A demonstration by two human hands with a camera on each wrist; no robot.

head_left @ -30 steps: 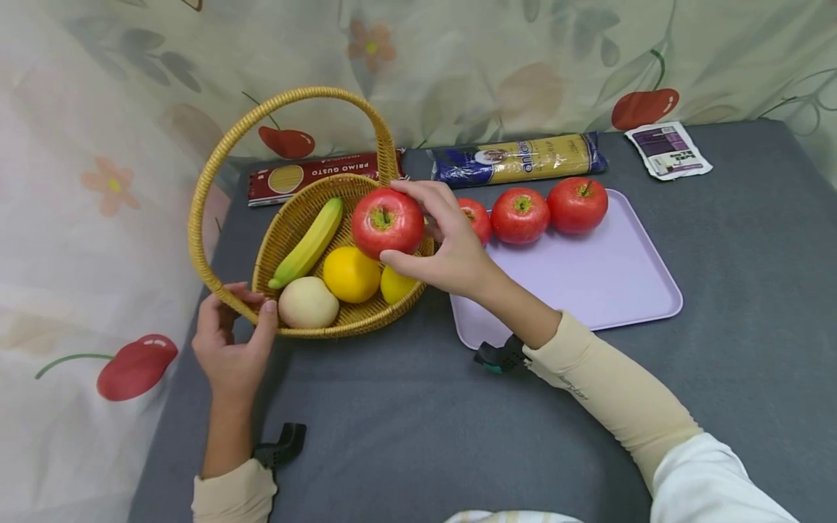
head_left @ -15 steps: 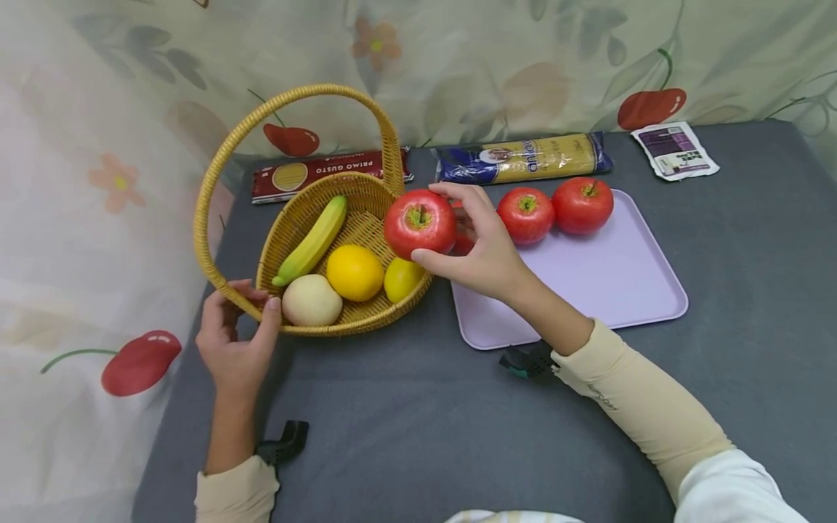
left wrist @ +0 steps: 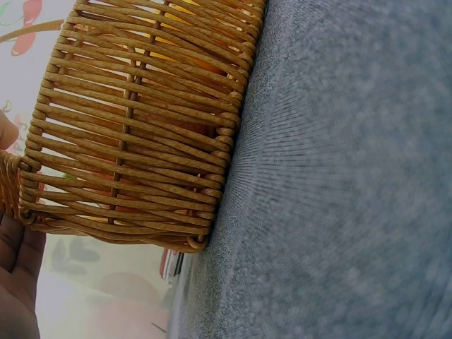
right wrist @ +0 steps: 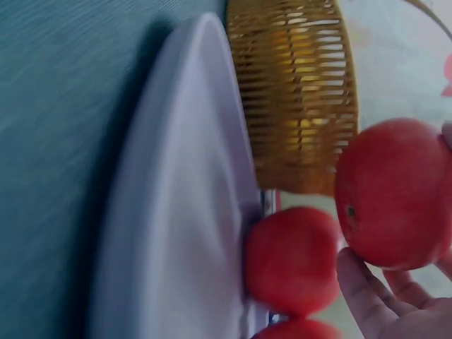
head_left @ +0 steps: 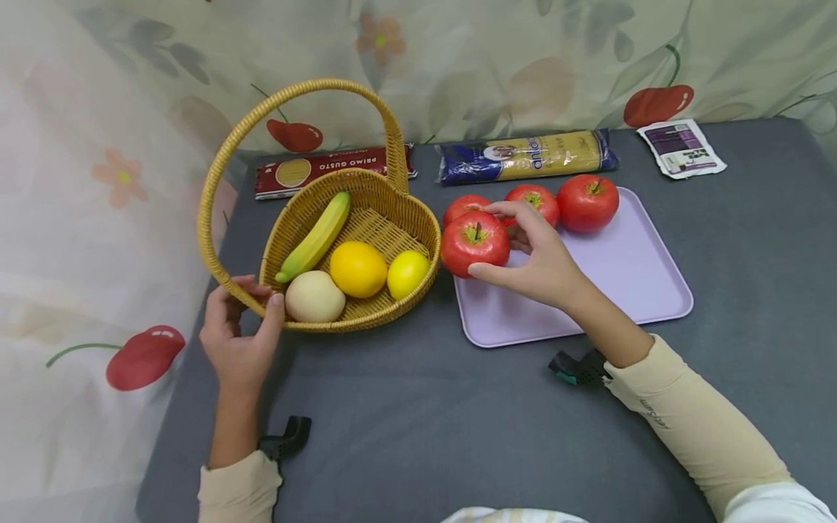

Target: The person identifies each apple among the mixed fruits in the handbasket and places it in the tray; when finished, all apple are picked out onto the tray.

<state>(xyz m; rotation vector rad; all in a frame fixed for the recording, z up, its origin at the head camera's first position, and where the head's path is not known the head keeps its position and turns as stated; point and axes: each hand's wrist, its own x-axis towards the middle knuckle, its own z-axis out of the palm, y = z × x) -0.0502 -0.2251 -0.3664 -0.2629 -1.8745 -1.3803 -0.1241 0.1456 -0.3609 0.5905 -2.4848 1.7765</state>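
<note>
My right hand (head_left: pixel 539 258) grips a red apple (head_left: pixel 475 244) above the left part of the lilac tray (head_left: pixel 608 283). In the right wrist view that apple (right wrist: pixel 397 194) hangs clear of the tray. Three more red apples stand along the tray's far edge, the rightmost apple (head_left: pixel 587 203) fully visible and the others partly covered. With thumb and fingers, my left hand (head_left: pixel 240 338) holds the wicker basket (head_left: pixel 386 207) where its handle meets the rim. Inside lie a banana (head_left: pixel 315 238), a pale round fruit (head_left: pixel 315 296), an orange (head_left: pixel 358 269) and a lemon (head_left: pixel 408 274).
Behind the basket lies a dark red pasta pack (head_left: pixel 320 171). A blue and yellow spaghetti packet (head_left: pixel 526 156) lies behind the tray, and a white and purple sachet (head_left: pixel 681 149) at the back right. A patterned curtain (head_left: pixel 458 65) borders the grey table (head_left: pixel 405 428).
My right hand has carried the apple rightward from over the basket to over the tray. The left hand keeps its hold on the basket.
</note>
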